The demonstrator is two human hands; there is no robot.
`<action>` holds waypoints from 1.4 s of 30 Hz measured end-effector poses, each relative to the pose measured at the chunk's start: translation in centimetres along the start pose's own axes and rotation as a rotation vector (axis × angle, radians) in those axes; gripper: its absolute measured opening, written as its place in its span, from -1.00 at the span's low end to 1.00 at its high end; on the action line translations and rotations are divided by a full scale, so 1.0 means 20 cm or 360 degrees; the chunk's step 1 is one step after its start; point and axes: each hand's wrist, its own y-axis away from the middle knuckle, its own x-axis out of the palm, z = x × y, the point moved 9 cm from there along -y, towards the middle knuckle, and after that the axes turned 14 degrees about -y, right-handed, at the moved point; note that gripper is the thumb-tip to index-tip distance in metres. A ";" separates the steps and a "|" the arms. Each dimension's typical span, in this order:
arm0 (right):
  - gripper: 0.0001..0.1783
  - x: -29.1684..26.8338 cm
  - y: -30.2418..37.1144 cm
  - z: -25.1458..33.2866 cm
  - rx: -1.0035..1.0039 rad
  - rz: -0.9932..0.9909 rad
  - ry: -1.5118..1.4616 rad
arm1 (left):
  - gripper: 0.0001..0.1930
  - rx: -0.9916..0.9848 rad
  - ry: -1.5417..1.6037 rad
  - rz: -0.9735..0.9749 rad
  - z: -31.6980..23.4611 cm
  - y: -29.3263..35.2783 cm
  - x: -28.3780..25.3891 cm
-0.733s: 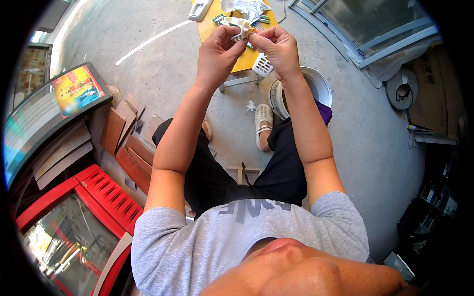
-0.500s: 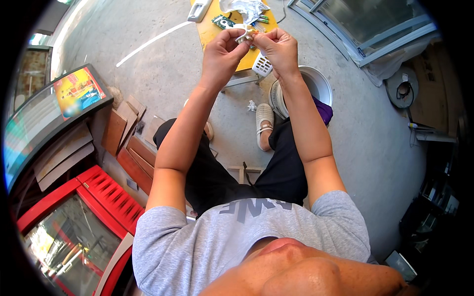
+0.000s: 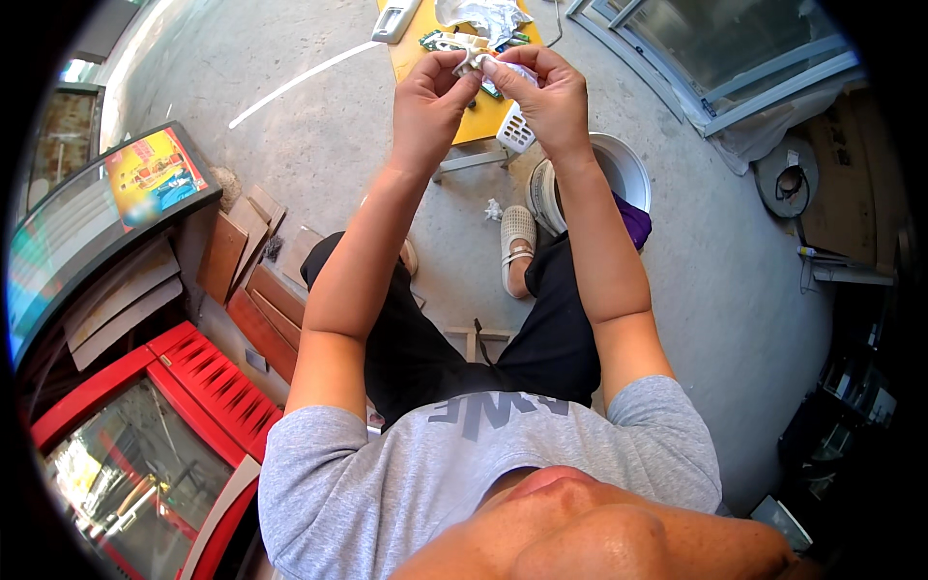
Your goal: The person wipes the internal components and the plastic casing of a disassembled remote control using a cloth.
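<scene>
In the head view, the left hand (image 3: 428, 106) grasps a small white plastic part (image 3: 469, 64) between thumb and bent fingers. The right hand (image 3: 551, 101) pinches the right end of the same part with thumb and forefinger, so the two sets of fingertips nearly meet; the part's finer details are too small to tell. The part is held up in front of the yellow table (image 3: 474, 128), and both wrists lie on the person's side of it.

Near the table's left edge lies a pale plastic casing (image 3: 394, 19). Crumpled white plastic film (image 3: 483, 17) lies toward the far right edge, and a green circuit board (image 3: 429, 41) shows just beyond the left fingers. A white slotted plastic piece (image 3: 516, 128) sits at the near right corner, close below the right hand.

Under the right forearm stands a white bucket (image 3: 623, 159), with purple cloth (image 3: 634, 222) at its near side and a beige shoe (image 3: 517, 234) to its left. A broad stretch of concrete floor (image 3: 720, 280) gives the right elbow room. On the left, wooden boards (image 3: 222, 251) and a red cabinet (image 3: 213, 387) crowd nearer the left upper arm, while floor with a white stripe (image 3: 304, 84) runs between the left wrist and a glass-topped case (image 3: 97, 227).
</scene>
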 end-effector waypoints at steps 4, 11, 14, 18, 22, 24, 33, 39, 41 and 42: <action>-0.81 -0.01 0.00 -0.02 0.0071 -0.0028 -0.0080 | -0.79 0.0147 -0.0192 -0.0011 -0.03 0.02 0.02; -0.83 -0.05 0.02 -0.13 0.0464 -0.0085 -0.0603 | -0.80 0.0224 -0.0478 0.0057 -0.10 0.05 0.05; -0.84 -0.09 0.03 -0.16 0.0400 -0.0209 -0.0392 | -0.78 0.0171 -0.0520 0.0122 -0.09 0.05 0.07; -0.83 -0.09 0.02 -0.18 0.0409 -0.0268 -0.0380 | -0.71 0.0029 -0.0345 0.0156 -0.08 0.06 0.08; -0.82 -0.04 0.00 -0.17 0.0587 -0.0151 -0.0692 | -0.65 -0.0181 0.0125 0.0134 0.01 0.02 0.06; -0.83 -0.02 0.01 -0.16 0.0626 -0.0122 -0.0824 | -0.61 -0.0267 0.0316 0.0147 0.03 0.00 0.04; -0.78 0.03 0.02 -0.12 0.0227 -0.0039 -0.0415 | -0.70 0.0053 -0.0304 0.0070 -0.05 0.03 0.05; -0.78 0.03 0.03 -0.09 0.0157 -0.0213 -0.0475 | -0.71 0.0125 -0.0291 0.0054 -0.10 0.03 0.05; -0.78 -0.01 0.03 -0.10 0.0156 -0.0247 -0.0461 | -0.71 0.0142 -0.0297 0.0059 -0.11 0.03 0.07; -0.78 -0.03 0.03 -0.12 0.0156 -0.0264 -0.0455 | -0.71 0.0158 -0.0297 0.0064 -0.11 0.04 0.08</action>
